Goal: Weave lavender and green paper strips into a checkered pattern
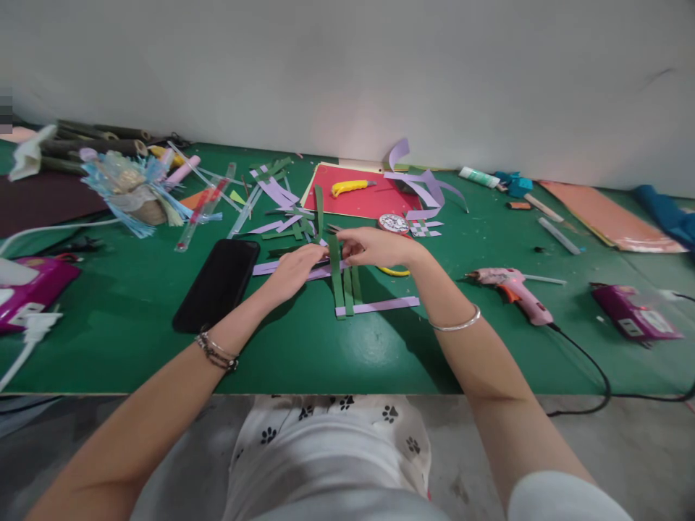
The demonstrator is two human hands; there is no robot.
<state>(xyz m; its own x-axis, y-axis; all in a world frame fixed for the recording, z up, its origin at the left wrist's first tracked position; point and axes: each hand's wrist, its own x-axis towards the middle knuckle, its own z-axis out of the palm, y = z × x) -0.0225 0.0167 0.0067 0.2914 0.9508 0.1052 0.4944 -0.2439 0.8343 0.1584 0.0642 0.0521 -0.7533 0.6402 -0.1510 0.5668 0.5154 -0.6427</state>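
Note:
My left hand is closed over purple paper strips, its fingertips beside an upright green paper strip. From the other side, my right hand pinches near the top of that green strip, with thumb and forefinger close together. Two shorter green strips lie just right of it, partly under my right hand. Across their lower ends runs another purple strip, interlaced with the green ones. My fingers hide the crossing between the two hands.
A black phone lies left of my hands. To the right rests a pink glue gun with its cord over the table edge. Behind are loose strips, red paper, a yellow cutter and a round tape measure.

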